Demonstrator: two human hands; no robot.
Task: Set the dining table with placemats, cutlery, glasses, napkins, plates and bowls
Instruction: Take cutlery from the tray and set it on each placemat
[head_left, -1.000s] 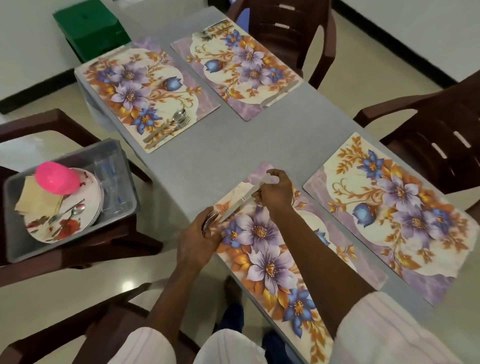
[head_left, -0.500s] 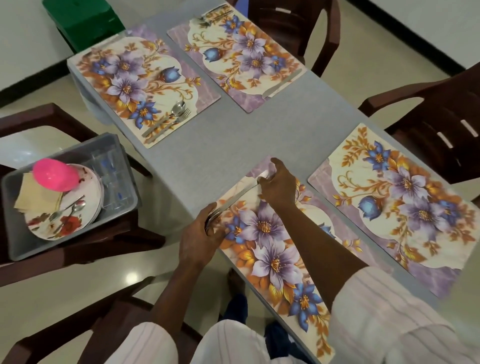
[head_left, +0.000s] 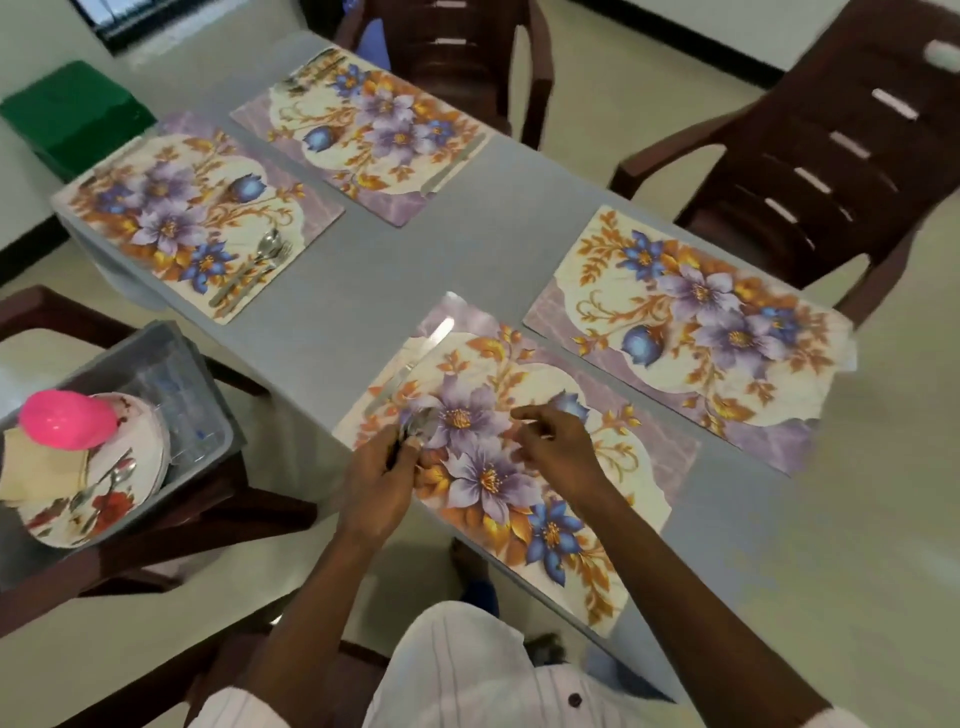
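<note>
Head view: your left hand (head_left: 382, 478) is closed round a spoon (head_left: 422, 423) at the near mat's (head_left: 519, 467) left edge, just below the knife (head_left: 410, 366). Right hand (head_left: 558, 447) hovers loosely curled, apparently empty. Steel's stiff, light and slippery, so pinch the handle.

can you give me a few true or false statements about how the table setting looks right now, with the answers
1. Four floral placemats lie on the table. True.
2. A knife lies on the nearest placemat. True.
3. The left hand is empty. False: it holds cutlery, a spoon bowl showing.
4. The placemat in front of the chair on the right already has cutlery. False: it is bare.
5. The pink bowl sits in the grey bin beside the table. True.
</note>
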